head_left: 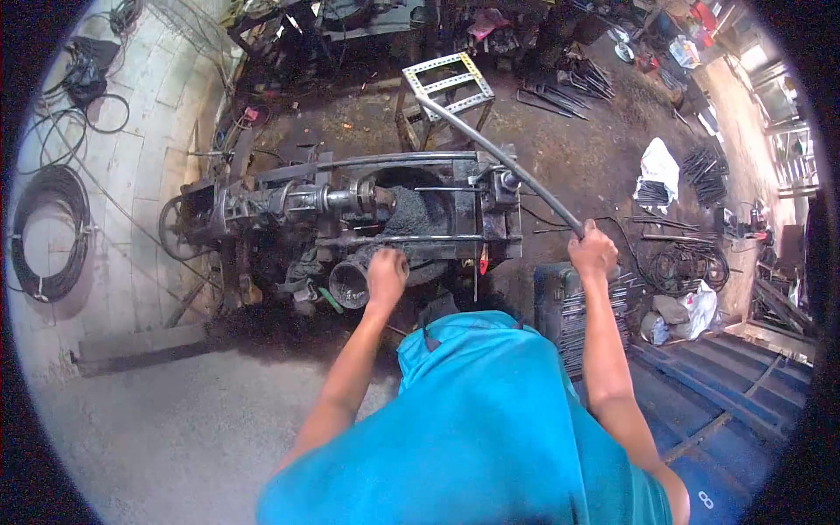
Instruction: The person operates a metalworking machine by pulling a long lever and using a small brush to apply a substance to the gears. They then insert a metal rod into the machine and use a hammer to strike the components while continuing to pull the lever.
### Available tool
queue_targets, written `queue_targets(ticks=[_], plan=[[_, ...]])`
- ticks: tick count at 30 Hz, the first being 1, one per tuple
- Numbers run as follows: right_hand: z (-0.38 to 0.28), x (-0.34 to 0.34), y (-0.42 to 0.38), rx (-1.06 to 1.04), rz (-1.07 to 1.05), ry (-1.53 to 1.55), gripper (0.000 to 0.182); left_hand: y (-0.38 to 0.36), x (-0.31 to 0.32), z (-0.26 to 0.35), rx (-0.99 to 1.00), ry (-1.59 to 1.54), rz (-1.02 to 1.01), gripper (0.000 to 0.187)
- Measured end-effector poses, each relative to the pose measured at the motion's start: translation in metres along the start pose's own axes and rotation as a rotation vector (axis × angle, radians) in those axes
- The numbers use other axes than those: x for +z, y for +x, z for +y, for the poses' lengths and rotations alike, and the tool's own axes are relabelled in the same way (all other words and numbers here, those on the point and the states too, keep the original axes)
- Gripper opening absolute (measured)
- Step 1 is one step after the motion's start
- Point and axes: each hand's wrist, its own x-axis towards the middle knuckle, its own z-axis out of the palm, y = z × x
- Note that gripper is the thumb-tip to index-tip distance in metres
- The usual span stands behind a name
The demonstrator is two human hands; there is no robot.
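Note:
My right hand (592, 252) is wrapped round the lower end of a long metal bar (516, 169), which slants up and left past the right end of the machine (350, 199) toward a metal stool. My left hand (387, 273) is over the machine's front rail (420, 238), beside a round metal pipe mouth (348, 287). Its fingers are curled, and what they hold, if anything, is hidden. Dark metal shavings (420, 213) lie in the machine's middle, near the chuck (363, 194).
A perforated metal stool (448, 79) stands beyond the machine. At right are stacked rods (573, 324), a coiled cable (691, 265) and white sacks (658, 171). A handwheel (175, 229) is at left; a black coil (50, 234) rests against the wall.

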Motion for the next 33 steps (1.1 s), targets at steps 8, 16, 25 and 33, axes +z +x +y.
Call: queue_targets(ticks=[8, 16, 25, 33], plan=[[0.004, 0.013, -0.003, -0.034, 0.156, 0.073, 0.020, 0.123, 0.001, -0.001, -0.965, -1.133, 0.278, 0.018], [0.002, 0.007, -0.004, -0.036, 0.174, 0.115, 0.020, 0.167, 0.039, -0.009, -0.925, -1.106, 0.210, 0.019], [0.005, 0.011, -0.003, -0.059, 0.208, 0.142, 0.024, 0.172, 0.055, -0.014, -1.058, -1.046, 0.217, 0.015], [0.004, 0.012, -0.002, -0.040, 0.177, 0.125, 0.026, 0.172, 0.062, -0.015, -1.030, -1.151, 0.253, 0.013]])
